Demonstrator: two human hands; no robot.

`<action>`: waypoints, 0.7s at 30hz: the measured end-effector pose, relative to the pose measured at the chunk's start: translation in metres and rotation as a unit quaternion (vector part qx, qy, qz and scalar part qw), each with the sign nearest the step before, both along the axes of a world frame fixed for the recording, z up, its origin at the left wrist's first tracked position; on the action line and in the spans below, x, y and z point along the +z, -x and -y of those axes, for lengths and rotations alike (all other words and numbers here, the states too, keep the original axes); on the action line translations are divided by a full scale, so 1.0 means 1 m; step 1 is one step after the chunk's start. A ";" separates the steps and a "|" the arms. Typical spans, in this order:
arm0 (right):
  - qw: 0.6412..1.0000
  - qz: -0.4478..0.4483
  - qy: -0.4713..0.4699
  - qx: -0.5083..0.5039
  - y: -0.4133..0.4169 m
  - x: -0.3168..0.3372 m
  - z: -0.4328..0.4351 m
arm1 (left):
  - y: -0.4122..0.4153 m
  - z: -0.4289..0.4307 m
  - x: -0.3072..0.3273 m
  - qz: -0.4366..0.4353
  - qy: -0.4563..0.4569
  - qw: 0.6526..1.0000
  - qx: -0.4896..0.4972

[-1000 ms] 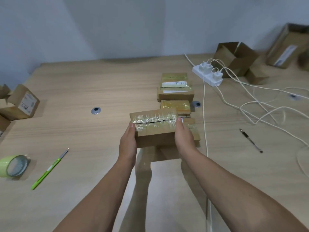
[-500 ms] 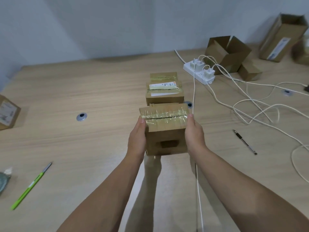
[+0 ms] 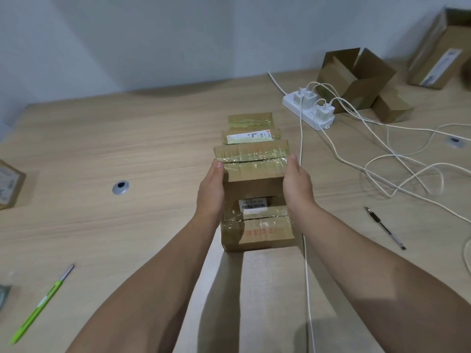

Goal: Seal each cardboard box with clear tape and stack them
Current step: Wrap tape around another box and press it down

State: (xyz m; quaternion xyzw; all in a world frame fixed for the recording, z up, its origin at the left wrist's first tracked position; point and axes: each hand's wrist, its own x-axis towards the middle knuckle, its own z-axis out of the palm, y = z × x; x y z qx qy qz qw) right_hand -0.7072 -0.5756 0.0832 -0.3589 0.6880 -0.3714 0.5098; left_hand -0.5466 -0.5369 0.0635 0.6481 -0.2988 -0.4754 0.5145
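Hands — left (image 3: 210,197), right (image 3: 297,184) — sandwich the taped box (image 3: 251,169) above another box (image 3: 257,233)

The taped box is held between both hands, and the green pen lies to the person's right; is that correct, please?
Not quite: the head view shows the green pen lying to the person's left. The taped box is indeed held between the left hand and the right hand.
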 end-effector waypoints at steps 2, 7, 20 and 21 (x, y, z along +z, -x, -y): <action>1.000 -0.002 -0.001 0.005 -0.001 -0.003 0.008 | -0.001 0.008 -0.002 0.005 0.003 1.000 0.004; 1.000 0.001 0.002 0.014 0.001 -0.011 0.021 | -0.002 0.024 -0.008 0.023 0.003 1.000 -0.013; 0.999 0.020 0.028 0.013 0.006 -0.020 0.017 | -0.007 0.025 -0.016 0.031 0.007 0.999 -0.025; 0.999 0.016 0.025 0.013 0.007 -0.021 0.015 | -0.007 0.022 -0.015 0.029 0.004 0.999 -0.022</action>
